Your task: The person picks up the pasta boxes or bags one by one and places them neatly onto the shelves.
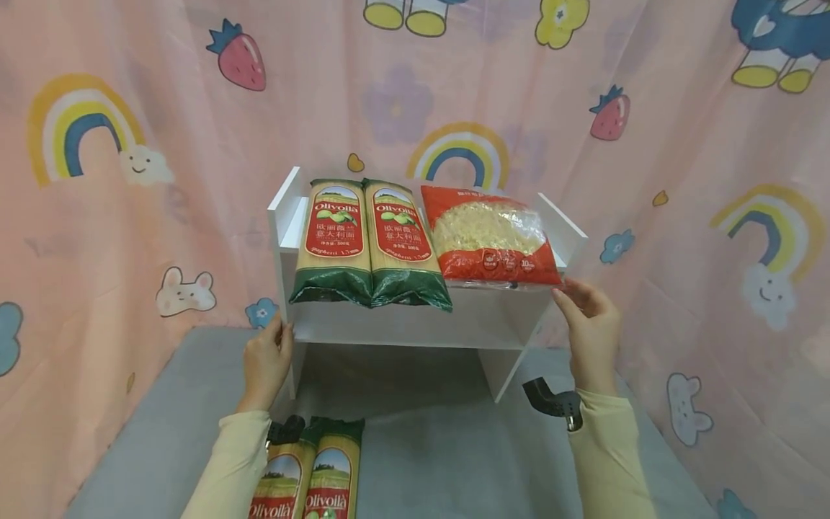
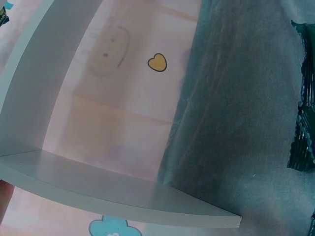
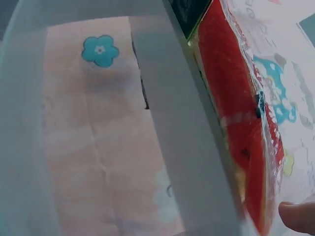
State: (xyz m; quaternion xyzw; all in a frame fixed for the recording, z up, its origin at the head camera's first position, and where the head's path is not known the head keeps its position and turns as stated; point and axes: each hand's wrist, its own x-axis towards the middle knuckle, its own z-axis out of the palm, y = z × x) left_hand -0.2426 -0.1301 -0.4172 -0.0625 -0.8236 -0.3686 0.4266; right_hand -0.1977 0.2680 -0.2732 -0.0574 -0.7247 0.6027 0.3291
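In the head view a small white shelf (image 1: 415, 333) stands on the grey surface. Two green-and-gold spaghetti packs (image 1: 333, 238) lie side by side on its upper board, labels facing me. To their right leans a red bag (image 1: 493, 238) with a clear window showing pale yellow contents. My left hand (image 1: 267, 360) grips the front edge of the shelf's left side panel. At the right panel's front edge, close to the bag's lower corner, my right hand (image 1: 591, 331) pinches the shelf with thumb and fingers. Its thumb (image 3: 298, 216) shows in the right wrist view.
Two more spaghetti packs (image 1: 333, 468) lie on the grey cloth (image 1: 454, 461) in front, partly behind my left forearm. A pink patterned curtain (image 1: 194, 231) hangs behind and at both sides. Below the lower board (image 1: 402, 333), the shelf stands on its side panels.
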